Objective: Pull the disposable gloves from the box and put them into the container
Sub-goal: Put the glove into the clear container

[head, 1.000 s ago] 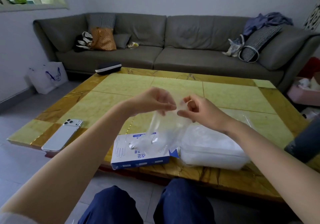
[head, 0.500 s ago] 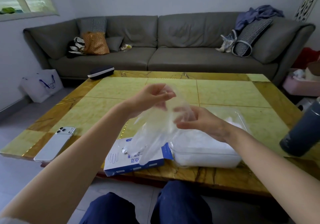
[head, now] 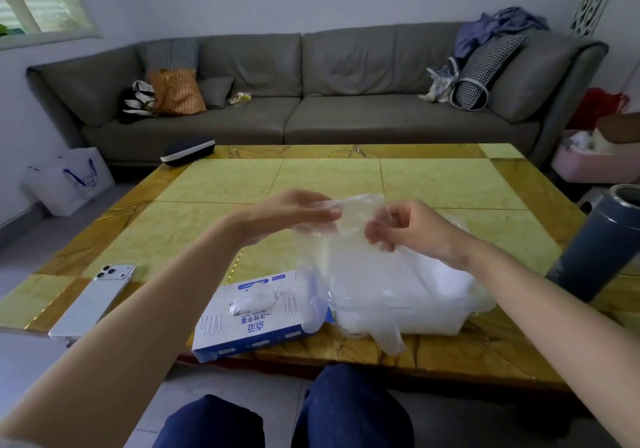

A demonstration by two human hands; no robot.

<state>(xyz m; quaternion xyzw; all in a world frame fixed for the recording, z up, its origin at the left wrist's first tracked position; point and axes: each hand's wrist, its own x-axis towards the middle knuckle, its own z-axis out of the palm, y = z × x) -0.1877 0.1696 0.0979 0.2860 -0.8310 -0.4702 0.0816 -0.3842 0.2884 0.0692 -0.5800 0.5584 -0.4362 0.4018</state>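
The left hand point(head: 294, 215) pinched the upper edge of 1 clear disposable glove point(head: 346, 274) between thumb and nearly straight fingers. The right hand point(head: 412, 229), fingers curled, pinched the same edge from the other side, so both hands held the thin film spread between them above the tabletop point(head: 329, 177).

The glove hung down in front of the translucent container point(head: 446, 319), and its lower finger ends dangled near the tabletop's near edge. The container sat under the right hand and held a white heap of gloves.

Just beside the container on the left lay the blue and white glove box point(head: 256, 326), flat, with a crumpled tuft of film showing in its top opening.

Farther left, a white phone point(head: 93, 298) lay face down near the tabletop's corner. A dark grey cylinder point(head: 599, 243) stood at the right edge, and a dark case point(head: 188, 149) rested at the far left corner. Behind the tabletop stood a grey sofa point(head: 346, 76), with a white bag point(head: 69, 177) on the floor to its left.
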